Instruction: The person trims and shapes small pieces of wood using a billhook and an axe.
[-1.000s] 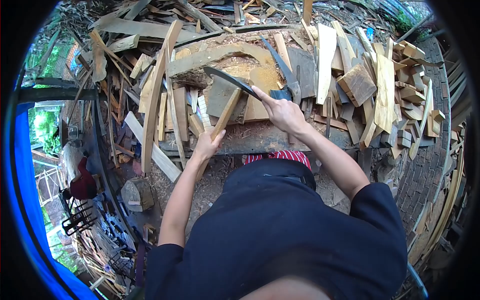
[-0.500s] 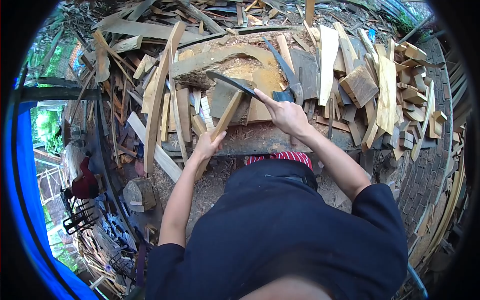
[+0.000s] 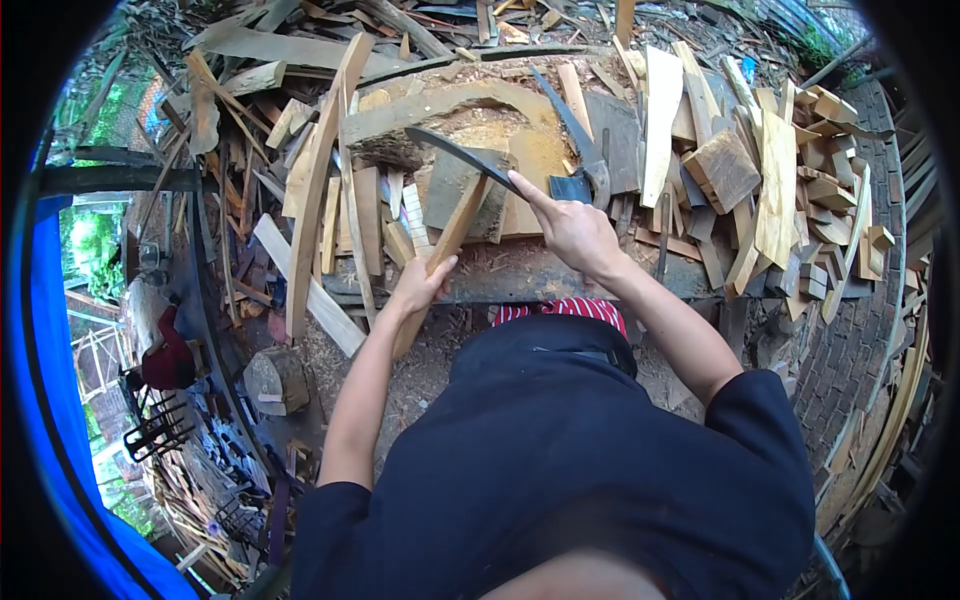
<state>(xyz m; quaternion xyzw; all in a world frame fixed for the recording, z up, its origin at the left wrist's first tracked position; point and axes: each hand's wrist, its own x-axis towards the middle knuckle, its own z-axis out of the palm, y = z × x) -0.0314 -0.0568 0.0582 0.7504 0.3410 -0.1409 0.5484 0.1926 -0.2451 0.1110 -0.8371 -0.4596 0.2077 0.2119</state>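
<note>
My left hand [image 3: 424, 285] is closed round a narrow wooden stick [image 3: 460, 228], which slants up and away over the front edge of the bench [image 3: 480, 285]. My right hand [image 3: 575, 232] grips a machete [image 3: 455, 150] with a dark curved blade, index finger laid along its back. The blade points to the left and crosses the stick's upper end. Behind the stick stands a grey-faced wood block [image 3: 452, 190]. Just beyond my right hand lies a handsaw [image 3: 572, 125], its handle toward me.
Cut boards and offcuts crowd the bench's right side, among them a square block [image 3: 720, 172] and a pale plank [image 3: 775, 190]. Long boards [image 3: 325, 190] lean at the left. A stump [image 3: 277, 382] stands on the ground, and a person in red [image 3: 168, 350] is farther left.
The machete blade has risen slightly, its tip a little higher and farther left. Both hands keep their grips, and the stick stays nearly where it was.
</note>
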